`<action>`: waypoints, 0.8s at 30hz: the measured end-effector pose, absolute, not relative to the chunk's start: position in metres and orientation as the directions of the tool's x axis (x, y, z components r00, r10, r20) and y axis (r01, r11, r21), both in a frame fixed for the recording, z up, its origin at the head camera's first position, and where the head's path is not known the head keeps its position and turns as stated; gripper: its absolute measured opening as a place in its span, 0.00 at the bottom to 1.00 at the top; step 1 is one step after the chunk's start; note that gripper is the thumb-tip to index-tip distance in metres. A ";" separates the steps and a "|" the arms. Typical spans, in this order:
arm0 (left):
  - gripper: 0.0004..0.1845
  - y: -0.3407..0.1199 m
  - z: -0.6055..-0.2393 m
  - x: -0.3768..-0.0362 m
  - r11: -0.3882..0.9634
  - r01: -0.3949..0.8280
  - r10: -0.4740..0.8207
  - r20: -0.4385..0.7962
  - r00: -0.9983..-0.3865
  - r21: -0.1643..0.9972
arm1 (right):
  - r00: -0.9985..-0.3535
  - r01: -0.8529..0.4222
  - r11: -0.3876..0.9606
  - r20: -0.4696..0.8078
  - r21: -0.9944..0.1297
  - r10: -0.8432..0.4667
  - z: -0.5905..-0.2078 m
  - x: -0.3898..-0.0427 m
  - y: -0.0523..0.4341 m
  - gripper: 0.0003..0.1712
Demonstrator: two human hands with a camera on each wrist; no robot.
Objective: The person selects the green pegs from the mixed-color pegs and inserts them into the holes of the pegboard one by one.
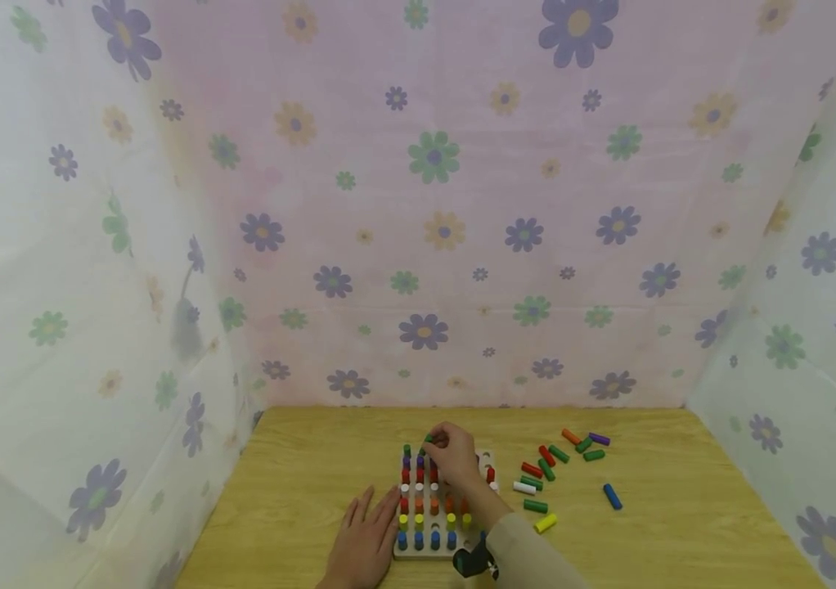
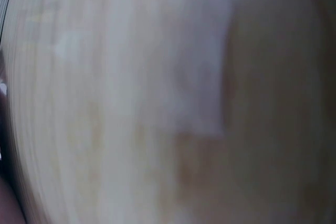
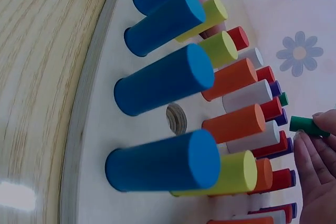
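Right wrist view: fingers (image 3: pixel 315 153) pinch a short green peg (image 3: pixel 307 126), a smooth cylinder.

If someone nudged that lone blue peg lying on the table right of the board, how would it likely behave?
The blue peg is a smooth cylinder lying on its side, so it would probably roll across the wooden table. It looks rigid and painted, likely light and somewhat slippery to pinch.

No readable text

The pegboard (image 1: pixel 487 458), pegs (image 3: pixel 163 80), table (image 1: pixel 300 491) and flowered cloth (image 1: pixel 433 204) carry no letters, numbers, brands or signs.
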State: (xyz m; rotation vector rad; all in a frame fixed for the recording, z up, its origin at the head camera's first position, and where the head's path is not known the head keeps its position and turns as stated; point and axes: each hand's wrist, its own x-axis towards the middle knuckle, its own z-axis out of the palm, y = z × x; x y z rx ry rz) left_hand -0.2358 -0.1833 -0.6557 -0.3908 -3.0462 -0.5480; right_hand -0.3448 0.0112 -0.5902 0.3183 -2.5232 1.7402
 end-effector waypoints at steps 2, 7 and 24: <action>0.31 -0.183 -0.655 -0.235 0.906 0.248 0.239 0.069 -0.969 0.344 | -0.979 -0.196 0.350 0.162 -0.916 -0.124 -0.592 -0.347 0.009 0.08; 0.30 -0.183 -0.655 -0.234 0.902 0.256 0.244 0.080 -0.966 0.348 | -0.978 -0.208 0.381 0.179 -0.901 -0.111 -0.597 -0.352 0.005 0.07; 0.30 -0.183 -0.657 -0.233 0.905 0.257 0.235 0.103 -0.966 0.338 | -0.968 -0.251 0.488 0.216 -0.836 -0.129 -0.606 -0.353 0.002 0.08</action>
